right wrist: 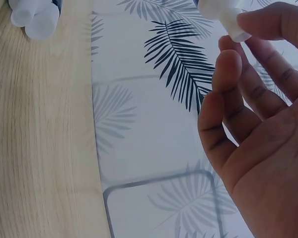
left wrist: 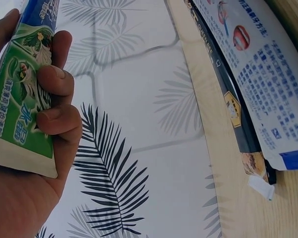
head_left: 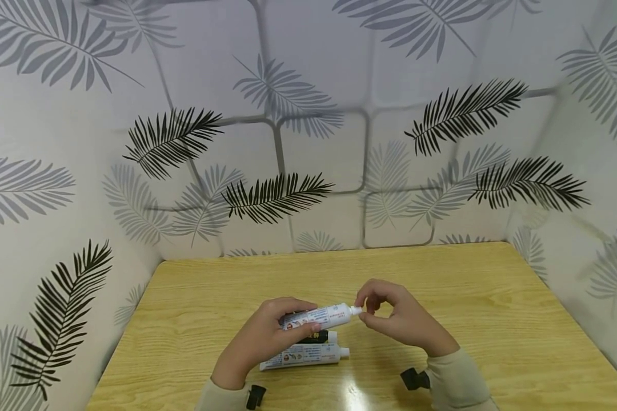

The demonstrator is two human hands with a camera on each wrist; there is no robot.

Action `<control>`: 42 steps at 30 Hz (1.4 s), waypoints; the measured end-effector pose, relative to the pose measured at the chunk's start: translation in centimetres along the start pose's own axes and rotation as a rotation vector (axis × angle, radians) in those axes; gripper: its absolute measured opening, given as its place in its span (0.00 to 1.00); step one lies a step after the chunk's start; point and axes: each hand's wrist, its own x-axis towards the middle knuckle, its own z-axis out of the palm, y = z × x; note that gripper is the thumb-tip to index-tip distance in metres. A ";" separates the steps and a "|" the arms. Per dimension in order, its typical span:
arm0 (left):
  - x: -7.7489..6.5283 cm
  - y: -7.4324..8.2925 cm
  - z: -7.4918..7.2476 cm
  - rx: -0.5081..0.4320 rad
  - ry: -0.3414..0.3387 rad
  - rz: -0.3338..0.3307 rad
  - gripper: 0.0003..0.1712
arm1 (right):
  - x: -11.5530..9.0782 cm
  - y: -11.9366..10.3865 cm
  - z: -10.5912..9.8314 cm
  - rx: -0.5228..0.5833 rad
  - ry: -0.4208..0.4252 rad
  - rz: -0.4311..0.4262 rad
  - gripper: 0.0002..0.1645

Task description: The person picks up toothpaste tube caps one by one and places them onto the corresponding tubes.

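My left hand [head_left: 257, 337] grips a toothpaste tube [head_left: 334, 315] round its body, above the table and with its capped end to the right. In the left wrist view the held tube [left wrist: 27, 84] shows a green and blue printed side, fingers wrapped over its edge. At the far tip, my right hand [head_left: 403, 319] pinches the small white cap [head_left: 356, 310] between thumb and forefinger. The right wrist view has the thumb against the cap [right wrist: 233, 25], with the other fingers loosely bent below.
Beneath the left hand, a white toothpaste tube [head_left: 313, 356] and a black tube [head_left: 319, 337] lie side by side on the wooden table [head_left: 442, 274]. Both have white caps pointing right. Leaf-patterned covering [head_left: 319, 154] rises behind the table and along its sides.
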 end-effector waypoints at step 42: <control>-0.1 0.2 -0.2 -0.007 -0.002 0.016 0.21 | 0.0 -0.5 -0.3 -0.057 -0.007 -0.033 0.13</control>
